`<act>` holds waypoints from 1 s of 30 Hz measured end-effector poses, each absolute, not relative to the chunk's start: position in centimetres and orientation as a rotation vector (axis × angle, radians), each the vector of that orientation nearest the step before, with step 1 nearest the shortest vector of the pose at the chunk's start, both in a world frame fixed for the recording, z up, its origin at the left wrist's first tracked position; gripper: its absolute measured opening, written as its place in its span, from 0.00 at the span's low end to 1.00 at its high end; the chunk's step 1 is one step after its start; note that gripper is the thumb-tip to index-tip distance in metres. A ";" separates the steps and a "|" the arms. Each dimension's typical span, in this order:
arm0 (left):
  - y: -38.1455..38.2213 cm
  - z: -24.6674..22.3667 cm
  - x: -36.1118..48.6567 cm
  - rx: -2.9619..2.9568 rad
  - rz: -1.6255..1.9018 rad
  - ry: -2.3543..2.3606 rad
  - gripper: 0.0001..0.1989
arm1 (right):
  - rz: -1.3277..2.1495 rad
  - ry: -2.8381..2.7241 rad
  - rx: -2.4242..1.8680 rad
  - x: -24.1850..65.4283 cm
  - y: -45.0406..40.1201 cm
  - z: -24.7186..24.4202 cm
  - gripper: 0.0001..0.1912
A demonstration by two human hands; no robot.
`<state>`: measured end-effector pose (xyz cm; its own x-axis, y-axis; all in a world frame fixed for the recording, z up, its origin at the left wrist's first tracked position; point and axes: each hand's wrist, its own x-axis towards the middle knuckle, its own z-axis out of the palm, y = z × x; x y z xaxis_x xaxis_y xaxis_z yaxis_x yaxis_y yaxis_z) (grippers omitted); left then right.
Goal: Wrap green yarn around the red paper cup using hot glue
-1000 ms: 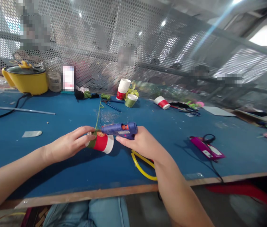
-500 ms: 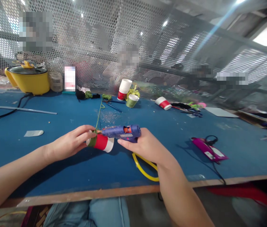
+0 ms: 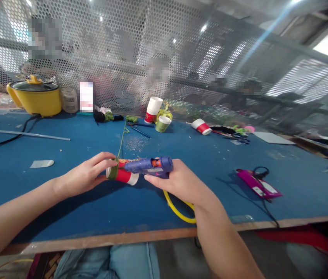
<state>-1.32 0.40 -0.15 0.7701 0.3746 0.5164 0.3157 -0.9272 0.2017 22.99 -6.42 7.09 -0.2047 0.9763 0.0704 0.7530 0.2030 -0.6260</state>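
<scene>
Tapered paper cup [image 3: 123, 176] with green yarn [image 3: 113, 173] in pinching left hand [image 3: 84, 173], plastic glue gun [image 3: 143, 166] in curled right hand [image 3: 178, 178].

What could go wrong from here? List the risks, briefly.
The glue gun in the right hand points toward the left hand, so a finger might get burned. The green yarn trails from the red-and-white cup across the table, so it could snag.

Glue gun [image 3: 140, 166]: moulded plastic, smooth, slight sheen; held cup [image 3: 124, 176]: smooth paper; yarn [image 3: 113, 173] around cup: fibrous, matt; table [image 3: 79, 213]: smooth top, low sheen, wooden edge; screen [image 3: 117, 23]: perforated metal; cooking pot [image 3: 43, 102]: glossy, plastic-like body; trousers [image 3: 132, 257]: denim cloth.
</scene>
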 end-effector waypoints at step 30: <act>0.5 -1.0 -1.5 2.843 0.921 0.626 0.19 | 0.900 -1.374 -1.694 28.0 -1.2 6.0 0.16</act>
